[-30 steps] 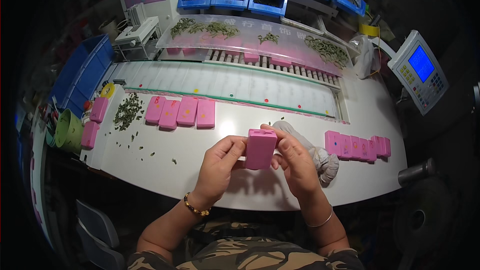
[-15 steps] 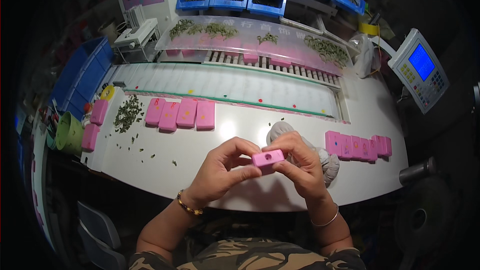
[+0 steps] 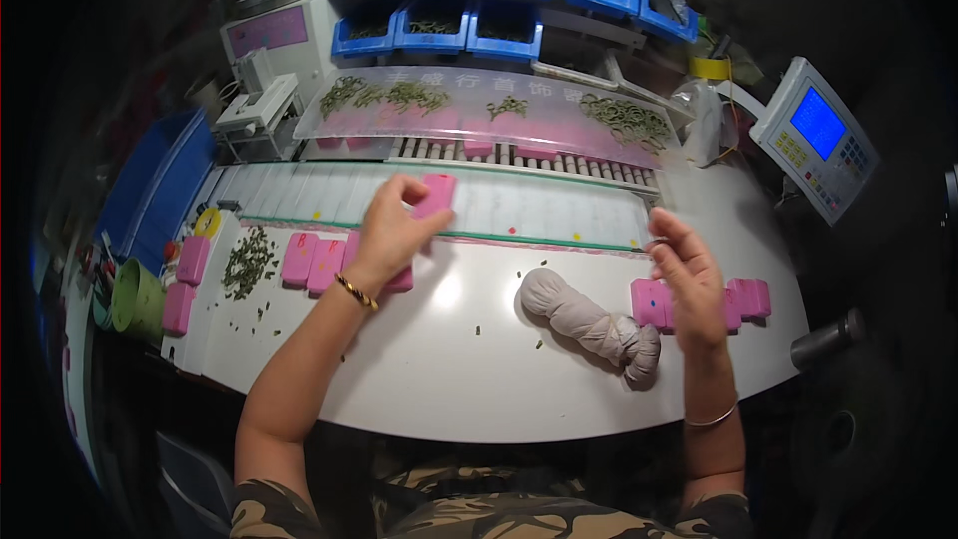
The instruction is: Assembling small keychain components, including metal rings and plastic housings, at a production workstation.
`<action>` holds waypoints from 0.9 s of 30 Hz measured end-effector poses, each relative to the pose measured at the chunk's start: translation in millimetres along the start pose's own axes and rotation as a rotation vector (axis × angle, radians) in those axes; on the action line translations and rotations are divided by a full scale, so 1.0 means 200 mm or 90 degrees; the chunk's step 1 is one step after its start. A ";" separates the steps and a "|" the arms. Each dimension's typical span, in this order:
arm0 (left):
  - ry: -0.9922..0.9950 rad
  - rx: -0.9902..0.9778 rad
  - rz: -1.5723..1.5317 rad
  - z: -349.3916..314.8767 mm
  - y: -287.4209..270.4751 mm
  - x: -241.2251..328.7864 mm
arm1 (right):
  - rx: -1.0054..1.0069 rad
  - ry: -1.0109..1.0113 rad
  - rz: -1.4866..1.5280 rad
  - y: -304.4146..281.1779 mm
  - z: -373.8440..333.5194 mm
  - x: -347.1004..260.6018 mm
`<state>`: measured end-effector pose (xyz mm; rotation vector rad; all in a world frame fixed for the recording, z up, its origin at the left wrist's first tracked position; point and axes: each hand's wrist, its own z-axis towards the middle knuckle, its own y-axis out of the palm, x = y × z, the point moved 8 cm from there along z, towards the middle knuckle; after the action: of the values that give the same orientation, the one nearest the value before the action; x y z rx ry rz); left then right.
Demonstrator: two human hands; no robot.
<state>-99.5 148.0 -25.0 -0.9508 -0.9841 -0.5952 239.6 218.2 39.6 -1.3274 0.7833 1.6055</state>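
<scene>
My left hand point(image 3: 397, 230) grips a pink rubber mould point(image 3: 436, 197), a small rectangular block, held tilted at the near edge of the long white glass-topped strip point(image 3: 479, 202). Below that wrist lies a row of similar pink moulds point(image 3: 301, 260), some with red marks; the forearm and hand partly cover it. My right hand point(image 3: 691, 279) is raised in front of another group of pink moulds point(image 3: 651, 302) on the right. Its thumb and forefinger come together around something small and dark, too small to make out.
A tied grey cloth bundle point(image 3: 589, 319) lies before the right hand. Small dark-green pieces point(image 3: 249, 262) are heaped at left. Behind the strip, a clear sheet point(image 3: 469, 105) bears green rings, below blue bins point(image 3: 434, 25). A keypad display point(image 3: 818, 135) stands at right.
The hands have parted. My left hand has carried the pink mould forward and left to the white strip, while my right hand has let go of it and moved right. The view has shifted slightly.
</scene>
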 end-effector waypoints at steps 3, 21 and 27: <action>0.070 0.086 0.174 0.12 -0.03 -0.06 | 0.106 -0.017 -0.060 -0.32 0.05 0.01; 0.223 0.079 0.263 -0.09 0.10 0.25 | 0.477 -0.324 -0.728 -1.54 0.28 -0.31; -0.151 -0.250 -0.073 -0.28 0.24 0.00 | 0.396 -0.156 -0.869 -1.63 0.44 -0.31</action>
<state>-39.3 121.8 -56.4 -1.3422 -1.1615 -0.8035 501.7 413.4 141.4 -0.7986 0.0641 0.3419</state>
